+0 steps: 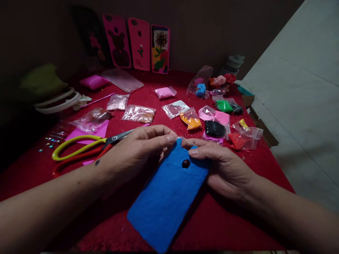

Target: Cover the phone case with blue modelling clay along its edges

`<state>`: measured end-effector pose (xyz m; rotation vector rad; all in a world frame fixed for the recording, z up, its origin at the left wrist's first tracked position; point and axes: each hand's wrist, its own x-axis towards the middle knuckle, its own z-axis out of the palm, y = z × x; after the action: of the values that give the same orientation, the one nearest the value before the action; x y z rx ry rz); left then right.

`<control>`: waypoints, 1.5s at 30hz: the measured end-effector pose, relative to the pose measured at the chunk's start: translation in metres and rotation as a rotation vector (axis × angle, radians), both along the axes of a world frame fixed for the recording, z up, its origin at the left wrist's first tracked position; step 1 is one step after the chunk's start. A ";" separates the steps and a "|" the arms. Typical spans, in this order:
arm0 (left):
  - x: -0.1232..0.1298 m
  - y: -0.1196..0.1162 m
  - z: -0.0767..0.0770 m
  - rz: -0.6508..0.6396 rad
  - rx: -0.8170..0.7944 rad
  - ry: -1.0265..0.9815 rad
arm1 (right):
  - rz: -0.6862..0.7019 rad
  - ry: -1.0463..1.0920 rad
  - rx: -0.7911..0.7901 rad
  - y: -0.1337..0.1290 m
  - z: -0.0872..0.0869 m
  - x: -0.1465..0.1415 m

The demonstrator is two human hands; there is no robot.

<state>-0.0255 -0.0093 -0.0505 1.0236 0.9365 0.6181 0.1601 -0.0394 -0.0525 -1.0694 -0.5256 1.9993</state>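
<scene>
A phone case covered in blue clay is tilted in front of me, its upper end between my hands. It has a round dark hole near the top and a notch in the top edge. My left hand pinches the upper left corner with thumb and fingers. My right hand grips the upper right side, its thumb on the blue surface beside the notch and other fingers partly hidden behind the case. Scissors with yellow and red handles lie by my left wrist, their blades partly hidden behind my left hand.
Bags of clay, including orange, black, green and red, lie across the red cloth. A clear case lies behind. Decorated cases, one with a sunflower, stand at the back. Small gems are at left.
</scene>
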 end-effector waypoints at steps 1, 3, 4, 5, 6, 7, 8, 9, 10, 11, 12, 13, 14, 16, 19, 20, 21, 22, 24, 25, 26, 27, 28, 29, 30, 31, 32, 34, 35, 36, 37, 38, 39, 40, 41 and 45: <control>0.000 0.000 0.000 0.000 0.020 0.013 | 0.002 0.004 -0.002 0.000 0.000 0.000; 0.001 -0.001 0.002 0.010 0.078 0.057 | 0.015 0.010 0.001 0.000 0.000 0.000; 0.002 -0.001 0.003 0.017 0.109 0.082 | 0.023 0.010 0.002 0.000 0.000 0.000; 0.003 -0.002 0.004 0.029 0.140 0.108 | 0.031 0.011 0.003 0.000 0.000 0.000; 0.004 -0.002 0.005 0.042 0.171 0.134 | 0.036 0.010 0.004 0.000 0.000 0.000; 0.005 -0.003 0.006 0.052 0.202 0.161 | 0.035 0.009 0.005 -0.001 0.000 0.000; 0.005 -0.003 0.007 0.058 0.227 0.182 | 0.034 0.010 0.004 -0.001 0.000 0.000; 0.006 -0.003 0.007 0.064 0.246 0.195 | 0.033 0.012 0.004 -0.001 0.000 0.000; 0.006 -0.003 0.008 0.069 0.259 0.202 | 0.032 0.014 0.005 -0.002 0.000 0.000; 0.006 -0.003 0.008 0.072 0.266 0.203 | 0.032 0.016 0.007 -0.002 0.000 0.000; 0.006 -0.003 0.008 0.074 0.266 0.201 | 0.032 0.018 0.009 -0.003 0.000 0.000; 0.006 -0.003 0.009 0.076 0.261 0.200 | 0.035 0.018 0.009 -0.003 0.000 0.000; 0.006 -0.003 0.009 0.076 0.255 0.201 | 0.037 0.016 0.008 -0.003 0.000 0.000; 0.006 -0.004 0.009 0.070 0.244 0.205 | 0.043 0.011 0.006 -0.002 0.000 -0.001; 0.005 -0.004 0.009 0.059 0.225 0.208 | 0.056 0.009 0.009 -0.001 -0.001 -0.001; 0.004 -0.005 0.008 0.058 0.221 0.207 | 0.051 0.010 0.010 -0.001 -0.001 -0.001; 0.003 -0.004 0.008 0.057 0.219 0.209 | 0.042 0.007 0.010 0.000 -0.001 -0.001; 0.003 -0.004 0.007 0.056 0.219 0.213 | 0.034 0.003 0.010 0.000 -0.001 -0.001; 0.001 -0.003 0.006 0.056 0.217 0.207 | 0.024 -0.001 0.017 0.000 -0.001 -0.001; 0.001 -0.002 0.006 0.055 0.207 0.191 | 0.026 -0.001 0.024 0.000 -0.002 0.000; 0.000 -0.002 0.005 0.051 0.191 0.169 | 0.027 0.002 0.031 0.000 -0.002 0.000; 0.000 -0.001 0.005 0.047 0.172 0.145 | 0.026 0.005 0.037 0.001 -0.002 0.000; 0.001 -0.001 0.006 0.042 0.152 0.127 | 0.023 0.004 0.041 0.001 -0.002 0.000; 0.001 -0.001 0.006 0.039 0.138 0.122 | 0.018 -0.003 0.040 0.001 -0.002 0.000; 0.001 -0.001 0.007 0.036 0.131 0.130 | 0.012 -0.012 0.035 0.001 -0.002 0.000; 0.002 -0.001 0.008 0.034 0.131 0.143 | 0.007 -0.023 0.029 0.001 -0.002 0.000; 0.002 -0.001 0.008 0.037 0.133 0.158 | 0.002 -0.031 0.025 0.001 -0.002 0.000; 0.003 -0.002 0.010 0.040 0.138 0.178 | -0.005 -0.035 0.021 0.001 -0.002 0.000; 0.003 -0.002 0.010 0.036 0.139 0.185 | -0.009 -0.030 0.020 0.001 -0.002 0.000; 0.003 -0.002 0.010 0.027 0.142 0.190 | -0.009 -0.024 0.020 0.001 -0.002 0.000; 0.004 -0.002 0.010 0.016 0.148 0.196 | -0.009 -0.017 0.018 0.001 -0.001 0.000; 0.004 -0.002 0.009 0.005 0.160 0.201 | -0.006 -0.012 0.018 0.000 -0.001 0.000; 0.005 -0.002 0.008 0.003 0.175 0.199 | -0.003 -0.008 0.019 0.000 -0.001 0.000; 0.005 -0.003 0.007 0.012 0.193 0.192 | 0.002 -0.004 0.021 -0.001 -0.002 0.000; 0.006 -0.003 0.006 0.025 0.208 0.185 | 0.010 -0.004 0.023 -0.001 -0.002 0.000; 0.007 -0.006 0.005 0.047 0.207 0.169 | 0.041 -0.010 0.025 -0.001 -0.002 -0.001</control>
<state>-0.0190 -0.0150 -0.0454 1.2563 1.0625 0.6856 0.1591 -0.0403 -0.0549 -1.0619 -0.5803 2.0189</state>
